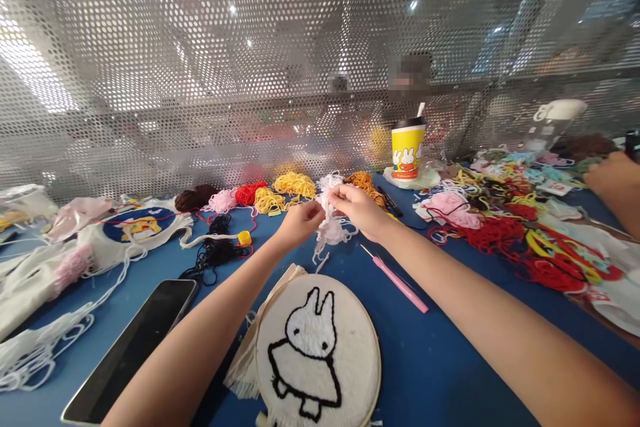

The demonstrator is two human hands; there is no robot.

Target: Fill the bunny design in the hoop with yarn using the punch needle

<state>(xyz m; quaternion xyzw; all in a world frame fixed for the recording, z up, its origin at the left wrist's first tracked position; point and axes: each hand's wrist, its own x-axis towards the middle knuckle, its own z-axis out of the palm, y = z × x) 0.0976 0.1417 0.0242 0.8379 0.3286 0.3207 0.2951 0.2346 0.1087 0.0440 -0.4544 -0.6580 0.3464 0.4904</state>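
Note:
Both my hands are on a tangle of white yarn (334,232) beyond the hoop. My left hand (304,220) pinches it from the left side. My right hand (357,207) has its fingers closed on the yarn from the right, close to the left one. Nearer me lies an embroidery hoop (357,347) with cream cloth. On the cloth is a rabbit figure (313,327) outlined in black, its head filled with white loops and its dress bare. A pink punch needle (400,283) with a metal tip rests on the blue table, under my right forearm's left side.
Yellow, red, pink, orange and black yarn bundles (294,184) line the back. A yellow cup (407,150) with a straw stands behind. A phone (133,347) lies left, near another hoop (140,225). Mixed yarn (500,233) and another person's hand (613,180) are at right.

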